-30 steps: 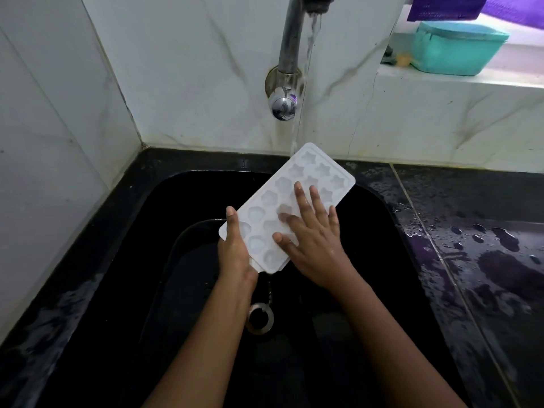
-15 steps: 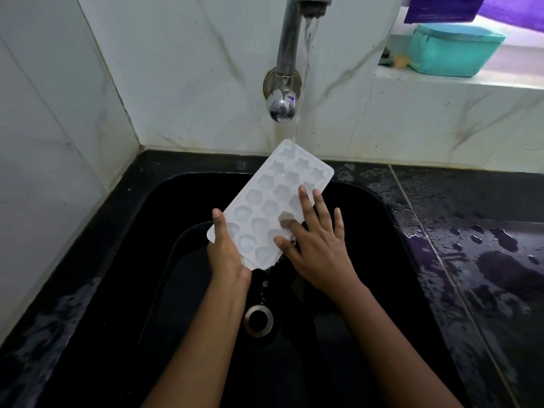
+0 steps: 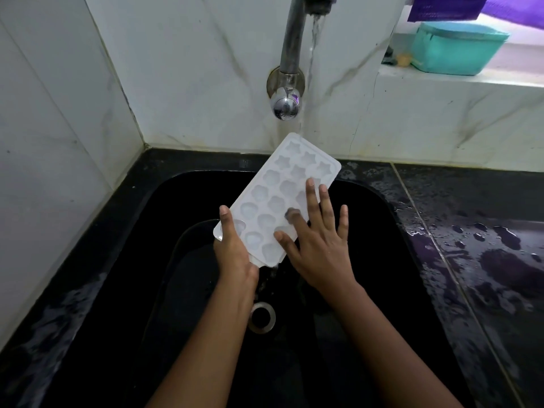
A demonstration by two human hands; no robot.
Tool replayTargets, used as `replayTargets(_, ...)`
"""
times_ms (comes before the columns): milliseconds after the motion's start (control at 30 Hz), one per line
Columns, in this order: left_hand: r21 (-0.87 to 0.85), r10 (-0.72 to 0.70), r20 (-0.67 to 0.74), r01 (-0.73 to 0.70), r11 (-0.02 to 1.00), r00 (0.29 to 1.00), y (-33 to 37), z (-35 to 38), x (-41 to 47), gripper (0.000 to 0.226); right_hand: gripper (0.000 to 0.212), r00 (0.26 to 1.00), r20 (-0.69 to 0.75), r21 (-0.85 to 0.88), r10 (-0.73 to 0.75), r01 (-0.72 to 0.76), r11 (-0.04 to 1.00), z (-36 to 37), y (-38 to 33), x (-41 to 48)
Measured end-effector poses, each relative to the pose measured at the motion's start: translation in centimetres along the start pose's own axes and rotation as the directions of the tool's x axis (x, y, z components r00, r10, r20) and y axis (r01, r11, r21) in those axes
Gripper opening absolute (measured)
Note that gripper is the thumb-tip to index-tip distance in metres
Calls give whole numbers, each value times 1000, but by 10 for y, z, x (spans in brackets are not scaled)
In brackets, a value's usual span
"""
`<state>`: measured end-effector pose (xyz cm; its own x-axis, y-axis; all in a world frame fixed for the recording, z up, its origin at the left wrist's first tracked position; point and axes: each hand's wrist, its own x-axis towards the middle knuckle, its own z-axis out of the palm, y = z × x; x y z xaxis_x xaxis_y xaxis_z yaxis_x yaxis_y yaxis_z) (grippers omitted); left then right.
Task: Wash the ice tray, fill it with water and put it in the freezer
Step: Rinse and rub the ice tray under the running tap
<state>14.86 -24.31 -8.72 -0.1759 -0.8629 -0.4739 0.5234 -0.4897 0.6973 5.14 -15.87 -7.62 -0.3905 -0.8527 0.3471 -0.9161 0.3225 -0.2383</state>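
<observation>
Below the tap (image 3: 290, 51), the left grip (image 3: 233, 252) clasps the tilted ice tray (image 3: 275, 184) by a corner; the right grip (image 3: 319, 245) presses flat-fingered, holding nothing. Wet plastic could slip loose.

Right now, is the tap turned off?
No, water streams from the tap down onto the ice tray.

no readable text, labels or numbers
</observation>
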Motion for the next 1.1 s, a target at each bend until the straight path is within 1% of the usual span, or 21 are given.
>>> replayTargets(67, -5, 12, -11, -12, 1000, 1000, 2, -2, 1, 57, 60, 997, 68, 18, -30, 29, 999, -1, 0, 1)
replayTargets(100, -2, 18, -17, -18, 1000, 1000, 2, -3, 2, 58, 61, 996, 79, 17, -34, 33, 999, -3, 2, 2)
replayTargets(200, 19, 24, -18, -24, 1000, 1000, 2, -3, 0, 59, 58, 1000, 1, 4, 5, -5, 1000, -6, 7, 3)
replayTargets(267, 21, 26, -2, -26, 999, 1000, 1, 0, -3, 56, 56, 1000, -14, 1, 28, -28, 1000, -3, 3, 1)
replayTargets(367, 3, 32, -19, -32, 999, 999, 2, -1, -2, 49, 60, 998, 55, 49, -18, 16, 999, 1, -2, 0)
replayTargets(433, 9, 42, -45, -41, 999, 998, 3, -3, -1, 47, 62, 996, 89, 57, -23, 18, 998, -2, 0, 3)
replayTargets(533, 23, 30, -56, -29, 999, 998, 0, -2, -2, 48, 58, 999, 23, 13, 30, -30, 999, -4, 4, 3)
replayTargets(600, 25, 23, -54, -22, 999, 998, -1, 0, -4, 47, 57, 1000, -4, 14, 30, -30, 999, -2, 0, 1)
replayTargets(733, -5, 34, -81, -34, 999, 996, 1, -3, -3, 42, 63, 993, 118, 69, -30, 22, 997, -4, 0, 2)
replayTargets(833, 7, 51, -81, -51, 999, 995, 0, -3, -6, 41, 62, 998, 70, 25, 0, -2, 1000, -6, 9, 4)
replayTargets(900, 31, 51, -81, -48, 998, 995, -1, 0, -10, 37, 59, 1000, 10, 24, 26, -26, 999, -3, 5, 1)
replayTargets(933, 32, 45, -83, -42, 999, 996, -1, 1, -10, 35, 59, 1000, 10, 31, 20, -21, 999, -2, 2, 0)
replayTargets(1033, 15, 43, -104, -42, 999, 994, 2, -1, -9, 34, 64, 993, 110, 39, -47, 43, 998, -3, -1, 0)
replayTargets(1100, 26, 53, -120, -50, 998, 991, 4, -4, -6, 37, 59, 990, 116, 22, -78, 76, 997, -7, 5, 3)
